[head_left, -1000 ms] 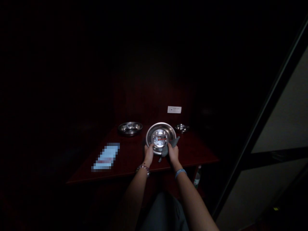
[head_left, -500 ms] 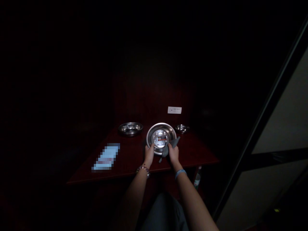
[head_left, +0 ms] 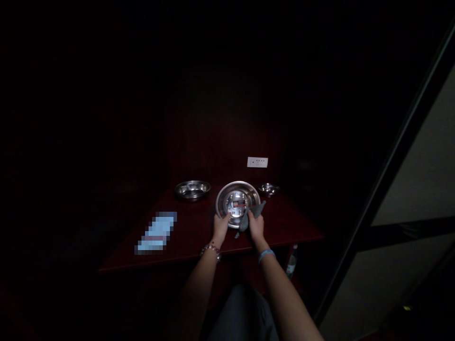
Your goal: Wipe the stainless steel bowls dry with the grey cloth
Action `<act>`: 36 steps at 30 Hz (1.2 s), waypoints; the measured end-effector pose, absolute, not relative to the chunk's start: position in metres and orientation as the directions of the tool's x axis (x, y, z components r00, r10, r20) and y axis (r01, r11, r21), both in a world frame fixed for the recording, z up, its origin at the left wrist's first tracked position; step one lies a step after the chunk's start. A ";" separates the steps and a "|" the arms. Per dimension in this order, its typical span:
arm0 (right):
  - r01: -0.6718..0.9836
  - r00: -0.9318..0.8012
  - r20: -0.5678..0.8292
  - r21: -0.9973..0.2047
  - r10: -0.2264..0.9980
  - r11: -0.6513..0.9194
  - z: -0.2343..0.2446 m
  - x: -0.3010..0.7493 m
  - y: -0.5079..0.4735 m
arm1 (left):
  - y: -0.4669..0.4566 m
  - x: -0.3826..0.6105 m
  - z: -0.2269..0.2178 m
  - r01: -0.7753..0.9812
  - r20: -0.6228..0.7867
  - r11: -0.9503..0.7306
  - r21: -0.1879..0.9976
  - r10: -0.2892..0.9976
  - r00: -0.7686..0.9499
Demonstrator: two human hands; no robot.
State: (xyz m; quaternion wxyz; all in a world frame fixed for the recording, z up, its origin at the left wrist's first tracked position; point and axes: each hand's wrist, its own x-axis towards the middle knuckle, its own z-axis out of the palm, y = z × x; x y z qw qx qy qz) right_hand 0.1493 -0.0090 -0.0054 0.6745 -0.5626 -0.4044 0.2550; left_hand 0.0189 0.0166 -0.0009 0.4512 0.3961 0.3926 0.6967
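Note:
A shiny metal basin (head_left: 226, 195) is tilted toward me above the dark red table, with a small label at the middle of its inside. My left hand (head_left: 221, 227) grips its near left rim, thumb over the inner side and the other fingers hidden behind. A grey cloth (head_left: 244, 221) is pinched in my right hand (head_left: 256, 226) and pressed against the basin's near right rim. Part of the cloth sticks out past my right thumb.
Behind to the left stands a metal dish (head_left: 192, 190); a smaller metal bowl (head_left: 269, 190) is at the back right. A blurred-out flat item (head_left: 157, 233) lies on the table (head_left: 199, 229). A wall socket (head_left: 258, 162) and a bottle (head_left: 292, 263) below the right edge are visible.
My left thumb has shifted slightly inward over the basin. Otherwise the basin, the cloth and both hands stay nearly the same.

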 end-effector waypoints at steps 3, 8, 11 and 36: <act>0.100 0.544 0.254 -0.966 0.800 0.239 -0.005 0.149 -0.009 | 0.017 0.019 -0.001 -0.309 0.203 -0.288 0.906 0.939 -0.279; 0.104 0.543 0.257 -0.965 0.800 0.240 -0.005 0.149 -0.009 | 0.019 0.018 -0.002 -0.300 0.224 -0.305 0.904 0.935 -0.275; 0.108 0.538 0.262 -0.964 0.802 0.243 -0.006 0.149 -0.008 | 0.020 0.018 -0.004 -0.296 0.234 -0.314 0.902 0.933 -0.275; 0.111 0.534 0.286 -0.957 0.795 0.269 -0.006 0.149 -0.009 | 0.021 0.019 -0.005 -0.311 0.228 -0.316 0.896 0.930 -0.290</act>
